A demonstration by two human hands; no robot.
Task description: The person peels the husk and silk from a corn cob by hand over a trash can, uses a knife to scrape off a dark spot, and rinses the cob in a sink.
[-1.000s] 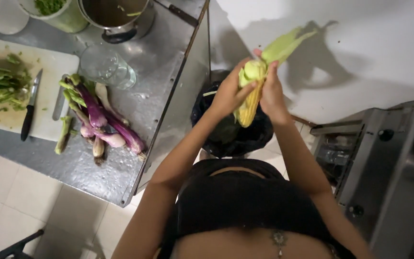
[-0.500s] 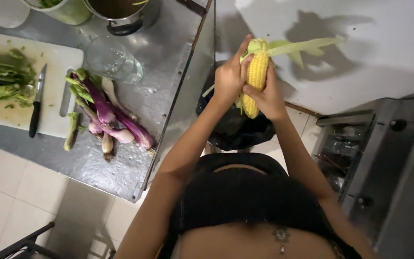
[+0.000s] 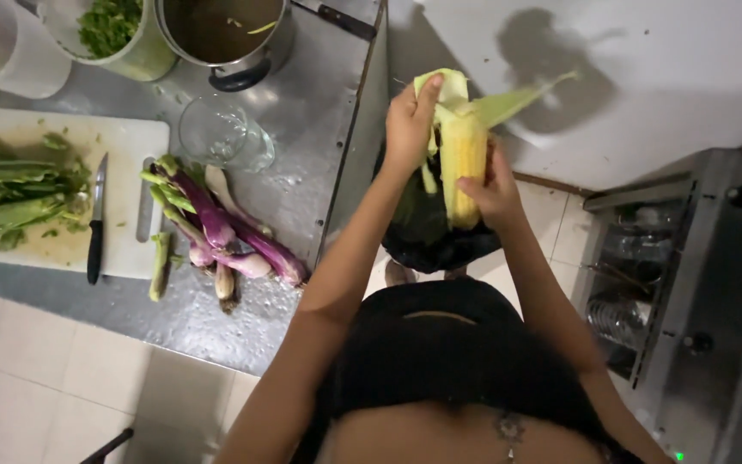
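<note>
I hold a yellow corn cob (image 3: 464, 163) upright over a black bin bag (image 3: 440, 236) on the floor. My right hand (image 3: 493, 191) grips the cob's lower half. My left hand (image 3: 411, 120) pinches a pale green husk leaf (image 3: 444, 88) at the cob's top. More husk leaves (image 3: 517, 99) stick out to the upper right. The kernels on the front of the cob are bare.
A steel counter (image 3: 302, 172) on the left carries a white cutting board (image 3: 126, 142) with leafy greens (image 3: 10, 193) and a black-handled knife (image 3: 96, 223), purple eggplants (image 3: 229, 236), a glass (image 3: 221, 133), a pot (image 3: 225, 34) and a green tub (image 3: 122, 34). A metal appliance (image 3: 689, 292) stands at the right.
Both hands have kept the cob over the bag while more husk came away from the kernels. My left hand moved up to the husk at the top.
</note>
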